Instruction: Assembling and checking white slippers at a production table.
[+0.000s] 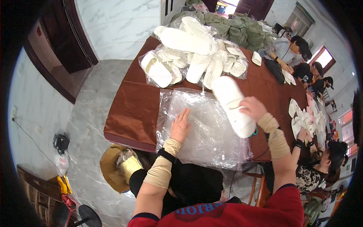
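Note:
A white slipper is gripped at its right side by my right hand, the fingers closed round its edge near the middle. It slants over the right part of a stack of clear plastic bags, which lies at the near edge of the table. My left hand rests on the left part of these bags, fingers stretched out and nothing in them. Just beyond the bags is a heap of white slippers, many of them wrapped in clear plastic.
The long table has a brown cloth. An open cardboard box stands on the floor at its near left corner. Several people sit along the right side, among more white slippers. Green sacks are piled behind the table.

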Demonstrator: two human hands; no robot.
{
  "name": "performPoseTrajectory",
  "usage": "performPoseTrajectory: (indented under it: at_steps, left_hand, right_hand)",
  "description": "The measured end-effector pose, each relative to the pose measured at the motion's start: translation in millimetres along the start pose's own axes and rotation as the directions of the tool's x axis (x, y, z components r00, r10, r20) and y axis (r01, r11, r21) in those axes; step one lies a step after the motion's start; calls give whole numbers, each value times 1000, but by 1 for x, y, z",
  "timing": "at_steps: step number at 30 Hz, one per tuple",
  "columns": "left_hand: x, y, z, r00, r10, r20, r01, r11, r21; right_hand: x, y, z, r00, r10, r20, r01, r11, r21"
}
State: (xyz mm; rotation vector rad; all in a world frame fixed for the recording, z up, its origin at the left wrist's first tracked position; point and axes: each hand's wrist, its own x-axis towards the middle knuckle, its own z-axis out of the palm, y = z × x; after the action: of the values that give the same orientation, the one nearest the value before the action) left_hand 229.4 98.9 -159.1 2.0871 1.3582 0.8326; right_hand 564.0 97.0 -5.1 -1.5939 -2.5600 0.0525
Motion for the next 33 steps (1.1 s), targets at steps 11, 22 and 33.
performPoseTrajectory:
  at_steps: [11,22,33]
  left_hand:
    - [-13,31,-12,988,74,135,-124,900,417]
    - [-22,26,-20,962,62,267,-191,850,491]
    - [-1,23,-68,941,7,-338,-130,930,-344]
  right_hand:
    - [162,-9,55,991,31,-127,-64,963,-262]
    - [321,30,-13,752,337,-566,-479,869,-120]
    - [234,-79,-222,608,53,-792,4,998,70]
